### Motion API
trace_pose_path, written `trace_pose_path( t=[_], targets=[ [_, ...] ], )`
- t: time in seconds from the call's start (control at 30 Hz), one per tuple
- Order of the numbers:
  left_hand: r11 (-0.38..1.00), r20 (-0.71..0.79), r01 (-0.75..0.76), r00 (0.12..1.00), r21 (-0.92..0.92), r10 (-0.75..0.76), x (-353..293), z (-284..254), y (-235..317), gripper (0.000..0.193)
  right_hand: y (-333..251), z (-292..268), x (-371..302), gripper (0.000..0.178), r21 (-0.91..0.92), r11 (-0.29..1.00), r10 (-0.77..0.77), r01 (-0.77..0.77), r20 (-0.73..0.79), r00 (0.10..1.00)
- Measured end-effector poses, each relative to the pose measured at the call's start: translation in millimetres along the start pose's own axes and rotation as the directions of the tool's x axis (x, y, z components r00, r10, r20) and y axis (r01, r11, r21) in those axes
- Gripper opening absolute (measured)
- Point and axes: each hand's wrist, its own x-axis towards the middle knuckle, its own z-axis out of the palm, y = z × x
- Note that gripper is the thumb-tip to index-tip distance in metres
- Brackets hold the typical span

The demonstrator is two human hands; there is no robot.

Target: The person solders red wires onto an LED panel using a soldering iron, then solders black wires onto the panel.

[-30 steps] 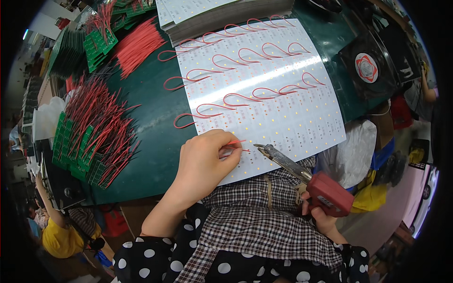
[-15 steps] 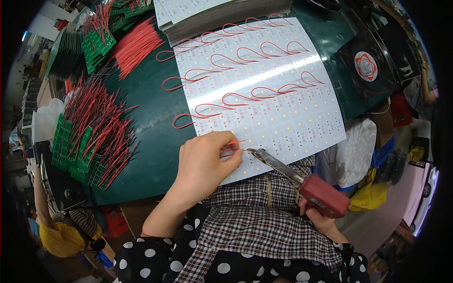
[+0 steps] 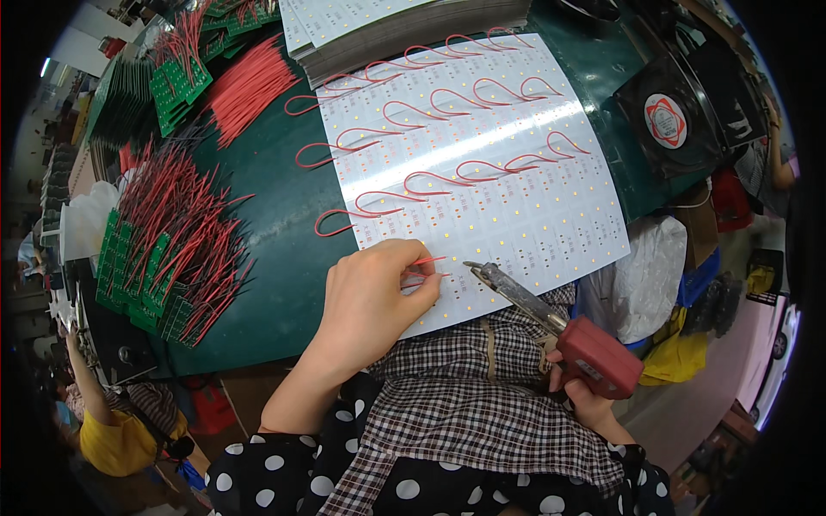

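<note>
My left hand [image 3: 374, 297] rests on a white LED circuit board sheet [image 3: 533, 206], its thumb and fingers pinched on a red wire [image 3: 437, 259] whose ends poke out to the right. In my right hand [image 3: 585, 396] is a soldering gun [image 3: 598, 353] with a dark red body, its fingers wrapped round the grip. The tip of the gun points up and left, a short way right of the wire ends and apart from them. Several looped red wires [image 3: 426, 182] stand in rows across the sheet.
On the left of the green table [image 3: 284, 232] lie green circuit boards [image 3: 112, 267] with red wires and a bundle of loose red wires [image 3: 249, 90]. A stack of white sheets [image 3: 413, 39] stands at the back. A black fan [image 3: 667, 120] sits at right; another person [image 3: 120, 439] is far left.
My right hand has drawn the soldering gun slightly right, so its tip has come away from the wire ends. My left hand has stayed in place.
</note>
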Motion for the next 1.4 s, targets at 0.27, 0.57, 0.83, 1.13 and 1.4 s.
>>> trace_pose_path(
  t=[0.27, 0.57, 0.83, 1.13, 1.4],
  targets=[
    [0.998, -0.113, -0.056, 0.992, -0.011, 0.054, 2.1, 1.4, 18.5, 0.01, 2.6, -5.5, -2.5, 0.053, 0.109, 0.99, -0.081, 0.086, -0.045, 0.996],
    [0.998, -0.018, 0.054, 0.998, -0.019, -0.055, 5.1, 3.3, 17.0, 0.009, -1.0, -7.2, -3.2, 0.051, 0.116, 0.991, -0.058, 0.065, -0.063, 0.996],
    [0.985, -0.026, -0.12, 0.992, 0.124, 0.124, -0.6, 4.4, 7.2, 0.012, 3.4, -7.6, -1.7, 0.048, 0.135, 0.99, 0.031, -0.042, 0.083, 0.996],
    [0.994, 0.012, -0.027, 1.0, 0.105, 0.026, 0.2, 5.5, 9.3, 0.011, 1.1, 0.6, -0.8, 0.043, 0.01, 0.992, 0.129, -0.129, 0.001, 0.992],
    [0.992, 0.037, -0.036, 0.999, 0.118, 0.031, 5.7, 3.4, 8.8, 0.012, 3.7, -1.4, 0.8, 0.049, -0.105, 0.993, 0.06, -0.058, 0.011, 0.998]
  ],
)
